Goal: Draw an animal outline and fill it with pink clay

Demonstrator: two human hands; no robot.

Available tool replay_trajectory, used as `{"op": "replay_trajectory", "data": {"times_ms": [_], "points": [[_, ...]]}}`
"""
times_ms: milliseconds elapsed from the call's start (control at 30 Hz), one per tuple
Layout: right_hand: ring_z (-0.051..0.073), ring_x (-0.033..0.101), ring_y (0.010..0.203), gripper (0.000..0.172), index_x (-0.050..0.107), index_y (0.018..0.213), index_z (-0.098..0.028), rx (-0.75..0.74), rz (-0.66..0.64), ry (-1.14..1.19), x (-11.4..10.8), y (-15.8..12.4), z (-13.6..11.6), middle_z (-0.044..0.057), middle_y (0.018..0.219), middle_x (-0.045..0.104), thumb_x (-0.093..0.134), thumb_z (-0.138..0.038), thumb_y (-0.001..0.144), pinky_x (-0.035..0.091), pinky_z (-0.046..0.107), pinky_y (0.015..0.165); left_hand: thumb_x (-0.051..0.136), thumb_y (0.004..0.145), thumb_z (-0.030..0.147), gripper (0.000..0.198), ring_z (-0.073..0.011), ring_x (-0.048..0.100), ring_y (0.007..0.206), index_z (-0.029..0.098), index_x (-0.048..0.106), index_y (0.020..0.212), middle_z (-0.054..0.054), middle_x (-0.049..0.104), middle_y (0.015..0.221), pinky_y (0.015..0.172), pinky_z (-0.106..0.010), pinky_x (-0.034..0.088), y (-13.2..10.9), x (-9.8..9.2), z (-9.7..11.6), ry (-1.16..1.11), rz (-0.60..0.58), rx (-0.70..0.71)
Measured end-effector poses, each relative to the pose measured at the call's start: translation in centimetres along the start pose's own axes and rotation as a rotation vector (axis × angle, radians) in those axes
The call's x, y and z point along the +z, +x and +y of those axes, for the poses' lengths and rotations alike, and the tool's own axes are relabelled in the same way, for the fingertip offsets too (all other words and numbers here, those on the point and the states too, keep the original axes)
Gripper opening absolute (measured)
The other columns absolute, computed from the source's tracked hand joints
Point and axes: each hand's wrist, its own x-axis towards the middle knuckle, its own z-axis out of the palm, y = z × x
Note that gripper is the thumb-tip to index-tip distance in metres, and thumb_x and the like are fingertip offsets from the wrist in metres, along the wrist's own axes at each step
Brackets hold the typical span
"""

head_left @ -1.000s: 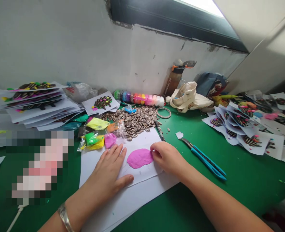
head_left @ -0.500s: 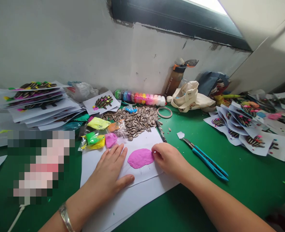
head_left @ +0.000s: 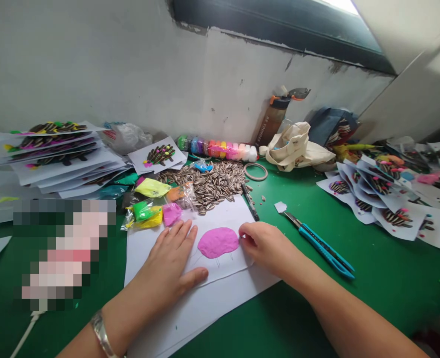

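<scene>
A flat pink clay patch [head_left: 218, 241] lies pressed onto a white paper sheet [head_left: 223, 211] on the green table. My left hand [head_left: 167, 261] lies flat on the sheet left of the clay, fingers stretched out and together, holding the paper down. My right hand [head_left: 266, 243] rests at the clay's right edge with its fingers curled in, their tips touching the clay's rim. Whether anything is pinched in them I cannot make out. More white sheets [head_left: 205, 308] lie under the top one.
A sunflower seed pile [head_left: 208, 184], clay bags [head_left: 152, 211], a black pen [head_left: 250, 202] and a tape ring [head_left: 255, 171] lie behind the sheet. A blue utility knife [head_left: 318, 243] lies right. Finished seed pictures are stacked left [head_left: 51, 154] and right [head_left: 384, 199]. A bottle [head_left: 275, 119] stands at the wall.
Both hands stay where they were on the sheet. My right fingertips have shifted slightly along the clay's right edge; the camera has tilted a little.
</scene>
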Motion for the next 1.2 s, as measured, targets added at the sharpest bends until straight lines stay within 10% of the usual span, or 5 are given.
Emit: {"op": "replay_trajectory", "data": {"times_ms": [1200], "points": [[0.015,0.058,0.074,0.019,0.065,0.085,-0.021,0.007,-0.015,0.124,-0.8,0.0,1.6,0.002,0.08,0.066,0.047,-0.014,0.085,0.036,0.024,0.064,0.054,0.083,0.056,0.08,-0.0343,0.018,0.144,0.014,0.034,0.148,-0.012,0.022,0.156,0.115,-0.052,0.02,0.0,-0.2,0.2,-0.012,-0.009,-0.012]]}}
